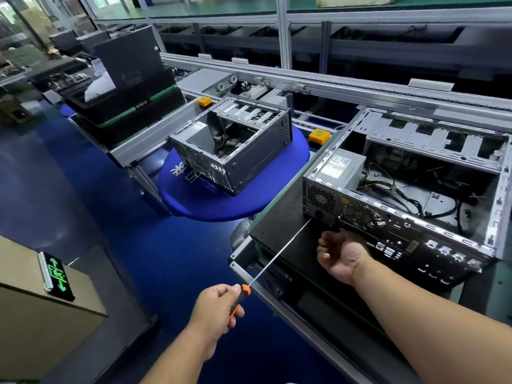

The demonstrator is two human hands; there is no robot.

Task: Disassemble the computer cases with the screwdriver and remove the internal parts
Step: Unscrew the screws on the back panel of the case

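An open grey computer case (pixel 410 189) lies on its side on the black workbench mat (pixel 282 217), rear panel facing me. Inside sit a silver power supply (pixel 339 167) and loose black and yellow cables (pixel 393 187). My left hand (pixel 219 311) grips the orange-and-black handle of a long screwdriver (pixel 277 259); its thin shaft slants up to the right, tip at the rear panel's lower left corner. My right hand (pixel 339 257) hovers just in front of the rear panel, fingers curled, holding nothing I can see.
A second, emptied case (pixel 232 148) stands on a round blue stool (pixel 221 200) to the left. Orange stop buttons (pixel 318 135) sit on the conveyor rail (pixel 304 81). Black bins (pixel 124 106) lie at the far left, a cardboard box (pixel 36 314) with a green exit sign near left.
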